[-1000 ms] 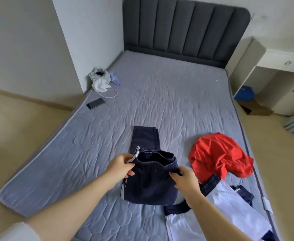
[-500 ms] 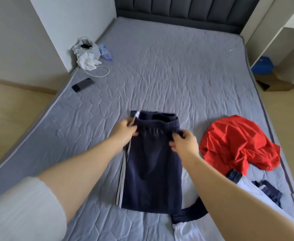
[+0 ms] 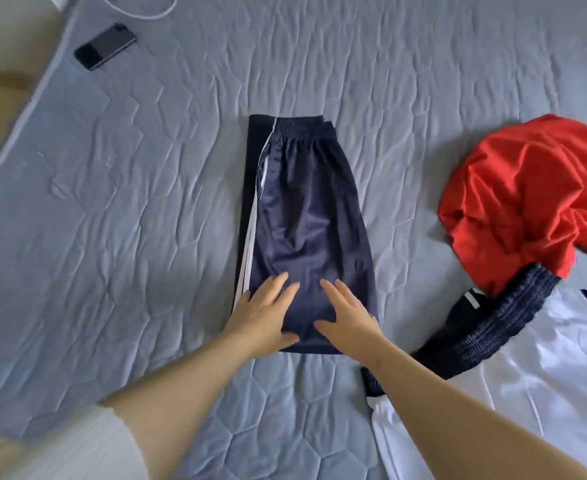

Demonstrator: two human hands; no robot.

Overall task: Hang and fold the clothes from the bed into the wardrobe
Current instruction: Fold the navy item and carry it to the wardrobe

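Navy shorts [image 3: 306, 230] are lying folded on the bed [image 3: 129, 202]. Left hand [image 3: 264, 313] and right hand [image 3: 349, 318] are pressing the hem flat, fingers extended, grasping nothing.

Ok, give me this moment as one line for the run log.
step: pressing fold flat | left hand: flat on folded navy shorts with white stripe | right hand: flat on shorts | unfolded: crumpled red garment

Bedroom, probably — quilted mattress [image 3: 146, 202], phone [image 3: 105, 46]
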